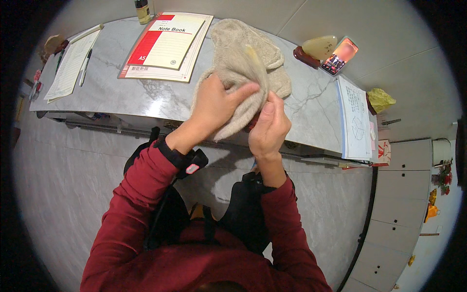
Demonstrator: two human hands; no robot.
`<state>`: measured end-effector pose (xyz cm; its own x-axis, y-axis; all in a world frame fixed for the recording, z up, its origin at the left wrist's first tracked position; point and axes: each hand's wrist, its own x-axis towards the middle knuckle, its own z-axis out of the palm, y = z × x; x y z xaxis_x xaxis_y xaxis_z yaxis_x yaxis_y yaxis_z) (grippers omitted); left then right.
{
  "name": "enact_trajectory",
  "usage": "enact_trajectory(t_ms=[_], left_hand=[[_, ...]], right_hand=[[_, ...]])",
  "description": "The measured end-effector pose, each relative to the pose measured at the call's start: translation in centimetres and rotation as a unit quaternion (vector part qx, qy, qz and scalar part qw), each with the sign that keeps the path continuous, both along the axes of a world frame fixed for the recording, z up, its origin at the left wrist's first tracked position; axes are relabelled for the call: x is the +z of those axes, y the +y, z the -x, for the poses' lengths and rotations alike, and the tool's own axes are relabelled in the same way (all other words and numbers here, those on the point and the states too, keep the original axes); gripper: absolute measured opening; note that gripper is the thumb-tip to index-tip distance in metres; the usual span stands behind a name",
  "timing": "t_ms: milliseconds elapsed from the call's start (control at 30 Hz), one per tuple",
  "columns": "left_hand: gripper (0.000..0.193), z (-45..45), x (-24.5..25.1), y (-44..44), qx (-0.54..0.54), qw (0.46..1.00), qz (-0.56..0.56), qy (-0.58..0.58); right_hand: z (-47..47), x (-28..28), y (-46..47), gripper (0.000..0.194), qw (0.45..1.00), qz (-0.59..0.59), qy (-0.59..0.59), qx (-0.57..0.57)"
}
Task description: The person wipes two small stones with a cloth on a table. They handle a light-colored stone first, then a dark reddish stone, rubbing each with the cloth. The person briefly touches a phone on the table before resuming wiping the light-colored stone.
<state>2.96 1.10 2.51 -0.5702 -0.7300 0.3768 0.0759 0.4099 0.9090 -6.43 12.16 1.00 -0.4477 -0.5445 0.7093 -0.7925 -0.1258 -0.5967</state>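
Observation:
A beige, fleecy fabric piece (233, 69) hangs over the front edge of the marble-patterned table, its upper part motion-blurred. My left hand (215, 102) grips it from the left, the thumb lying across the folds. On the right, my right hand (270, 124) pinches its edge between thumb and fingers. Behind it, a similar beige fabric piece (271, 49) with rounded, stitched edges lies on the table. Where the two pieces overlap, I cannot tell their full shape. A small red thing shows partly between my right hand and the cloth.
Left on the table (105, 87) lie a notebook (168, 42), a paper pad (71, 65) and a pen (85, 67). A small bottle (142, 12) stands behind. To the right are a polished stone on a stand (319, 47), a lit phone (340, 56) and papers (355, 120).

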Motion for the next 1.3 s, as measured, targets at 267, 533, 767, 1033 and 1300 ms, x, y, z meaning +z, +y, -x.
enact_trajectory(t_ms=[267, 533, 767, 1033, 1300], left_hand=[[0.061, 0.9, 0.7, -0.8, 0.086, 0.98, -0.143, 0.105], [0.039, 0.9, 0.9, 0.4, 0.057, 0.989, -0.072, 0.116], [0.098, 0.6, 1.1, 0.9, 0.036, 0.998, 0.058, 0.017], [0.074, 0.2, 2.0, 0.6, 0.06, 0.995, -0.029, 0.075], [0.033, -0.5, 2.9, 0.0, 0.039, 0.974, -0.174, 0.142]], right_hand=[[-0.8, 0.4, -0.1, 0.029, 0.997, -0.011, 0.076, -0.001], [-0.8, 0.1, -0.1, 0.041, 0.998, -0.008, 0.027, 0.053], [-0.2, -0.3, 0.0, 0.05, 0.997, 0.012, 0.053, 0.059], [-1.1, 0.3, 0.0, 0.051, 0.993, -0.036, 0.093, 0.062], [-1.5, 0.9, -0.4, 0.04, 0.99, -0.005, 0.12, 0.074]])
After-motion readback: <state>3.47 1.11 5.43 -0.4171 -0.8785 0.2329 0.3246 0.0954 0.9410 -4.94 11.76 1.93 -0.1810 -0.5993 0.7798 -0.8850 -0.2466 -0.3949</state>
